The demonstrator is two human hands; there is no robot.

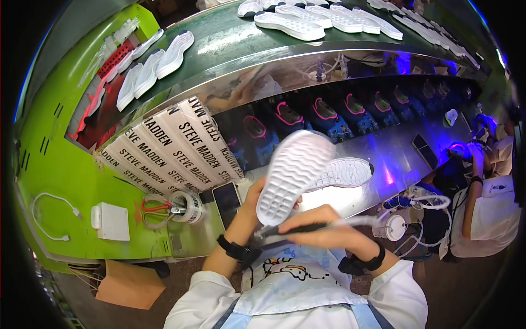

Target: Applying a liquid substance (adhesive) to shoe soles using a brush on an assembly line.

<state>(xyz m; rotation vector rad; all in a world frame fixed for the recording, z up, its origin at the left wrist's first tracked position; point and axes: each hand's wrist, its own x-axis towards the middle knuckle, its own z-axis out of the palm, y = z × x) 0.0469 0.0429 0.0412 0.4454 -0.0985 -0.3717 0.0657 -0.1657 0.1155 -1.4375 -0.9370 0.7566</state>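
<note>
My left hand grips a white shoe sole by its sides and holds it up off the bench, its wavy tread facing me. A slim dark pen-like tool is between the fingers of my right hand. Its tip comes close to the near end of the sole; I cannot tell whether they touch. From the tool's back end a pale hose runs to the right. Another white sole with a dark end lies on the metal bench, partly behind the held one.
White soles lie on the green conveyor at the back. Dark shoe uppers line the shelf below. A striped wrapped box, tape roll, phone and red-handled scissors sit left. A co-worker's arm shows right.
</note>
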